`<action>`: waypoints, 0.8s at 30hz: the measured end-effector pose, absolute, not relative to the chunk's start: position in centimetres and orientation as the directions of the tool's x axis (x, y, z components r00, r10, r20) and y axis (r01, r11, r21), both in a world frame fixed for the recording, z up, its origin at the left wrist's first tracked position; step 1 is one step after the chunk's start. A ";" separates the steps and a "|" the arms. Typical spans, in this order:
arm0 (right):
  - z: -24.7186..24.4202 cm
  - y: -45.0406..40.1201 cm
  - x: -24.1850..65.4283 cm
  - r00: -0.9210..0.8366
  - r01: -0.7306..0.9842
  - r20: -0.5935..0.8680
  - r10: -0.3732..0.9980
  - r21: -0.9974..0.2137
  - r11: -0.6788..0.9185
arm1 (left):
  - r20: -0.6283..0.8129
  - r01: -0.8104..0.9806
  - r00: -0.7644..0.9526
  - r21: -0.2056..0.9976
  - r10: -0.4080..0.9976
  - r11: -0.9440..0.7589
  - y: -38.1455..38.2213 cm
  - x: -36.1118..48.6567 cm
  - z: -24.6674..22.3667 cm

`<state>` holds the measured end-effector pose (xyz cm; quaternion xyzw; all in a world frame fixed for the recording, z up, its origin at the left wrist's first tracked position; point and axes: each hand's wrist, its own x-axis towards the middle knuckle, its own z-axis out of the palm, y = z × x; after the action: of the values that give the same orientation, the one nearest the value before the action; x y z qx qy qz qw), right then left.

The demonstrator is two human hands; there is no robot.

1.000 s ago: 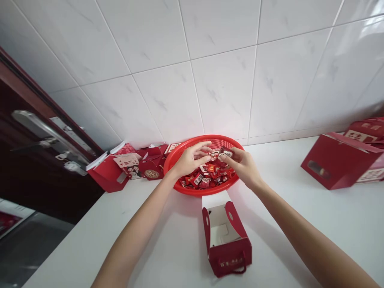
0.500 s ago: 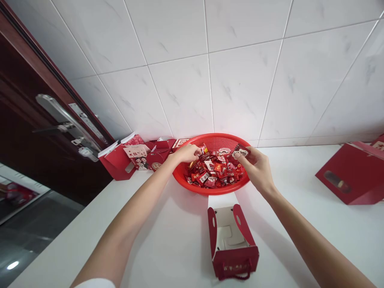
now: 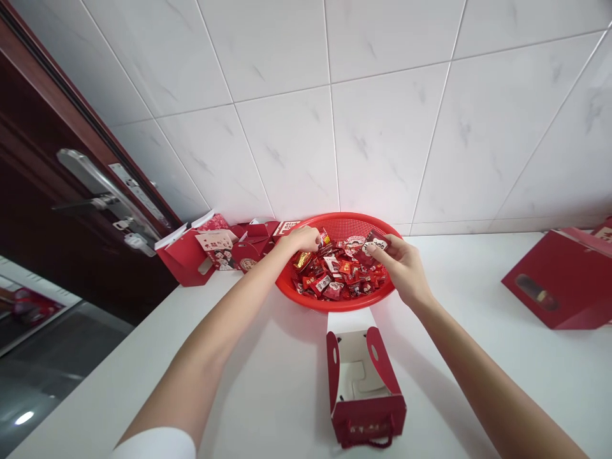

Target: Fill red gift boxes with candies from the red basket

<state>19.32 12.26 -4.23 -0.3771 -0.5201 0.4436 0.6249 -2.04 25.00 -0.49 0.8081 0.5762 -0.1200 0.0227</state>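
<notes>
A red plastic basket (image 3: 287, 288) full of wrapped candies (image 3: 342, 268) stands against the wall. Between the thumb and fingers of my right hand (image 3: 405, 262) is a dark red candy packet (image 3: 375, 243) with white print, held over the basket's right side. My left hand (image 3: 305, 240) is closed over the left part of the basket, its fingertips by a yellow-and-red wrapper (image 3: 325, 237); whatever they pinch is hidden. Below that hand a gold-wrapped candy (image 3: 302, 260) lies on the heap. Nearer to me, a dark red gift box (image 3: 367, 417) stands with its top open, showing a white inside.
Several red gift boxes (image 3: 253, 245) crowd the counter left of the basket. At the right edge lies another red box (image 3: 561, 280) with a small window. A brown door (image 3: 57, 172) with a metal handle is on the left, beyond the white counter (image 3: 268, 382).
My right hand has shifted slightly left with the candy packet, whose printed side now faces me more. The left hand stays nearly where it was. The view has moved a little.
</notes>
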 end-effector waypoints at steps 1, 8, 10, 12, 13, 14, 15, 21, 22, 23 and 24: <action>-4.2 12.3 19.3 0.065 -0.164 0.312 0.948 -0.934 0.319 | -0.225 0.935 0.303 -0.116 0.926 -0.334 25.2 -1.5 -0.6; -4.3 12.2 19.4 0.051 -0.135 0.287 0.957 -0.947 0.291 | -0.231 0.929 0.325 -0.102 0.917 -0.355 26.1 1.7 -2.7; -4.2 12.2 19.5 0.048 -0.127 0.289 0.956 -0.948 0.292 | -0.225 0.932 0.339 -0.050 0.914 -0.358 26.2 1.9 -3.3; -4.2 12.2 19.5 0.045 -0.120 0.281 0.959 -0.951 0.284 | -0.207 0.935 0.352 0.024 0.913 -0.355 26.4 1.7 -3.6; -4.2 12.2 19.6 0.043 -0.117 0.277 0.960 -0.953 0.280 | -0.199 0.933 0.359 0.070 0.912 -0.352 26.5 1.4 -3.7; -4.2 12.3 19.6 0.040 -0.116 0.274 0.961 -0.954 0.276 | -0.194 0.930 0.366 0.121 0.910 -0.348 26.7 1.1 -3.6; -4.2 12.3 19.6 0.035 -0.119 0.272 0.962 -0.954 0.274 | -0.191 0.922 0.374 0.179 0.908 -0.342 26.9 0.8 -3.5; -4.3 12.6 19.8 0.019 -0.180 0.266 0.964 -0.947 0.265 | -0.128 0.794 0.423 0.530 0.897 -0.299 27.6 -0.2 -2.6; -4.3 12.6 19.8 0.018 -0.189 0.264 0.964 -0.946 0.262 | -0.119 0.769 0.429 0.567 0.895 -0.294 27.5 -0.2 -2.6; -4.3 12.6 19.8 0.019 -0.195 0.261 0.965 -0.946 0.259 | -0.113 0.749 0.435 0.597 0.894 -0.289 27.5 -0.2 -2.6; -4.2 12.6 19.8 0.019 -0.198 0.257 0.966 -0.946 0.256 | -0.111 0.733 0.437 0.619 0.892 -0.282 27.5 -0.3 -2.6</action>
<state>19.81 12.56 -4.22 -0.3764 -0.5102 0.4800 0.6064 -0.25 27.50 -2.61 0.7901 0.5142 0.1300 0.3074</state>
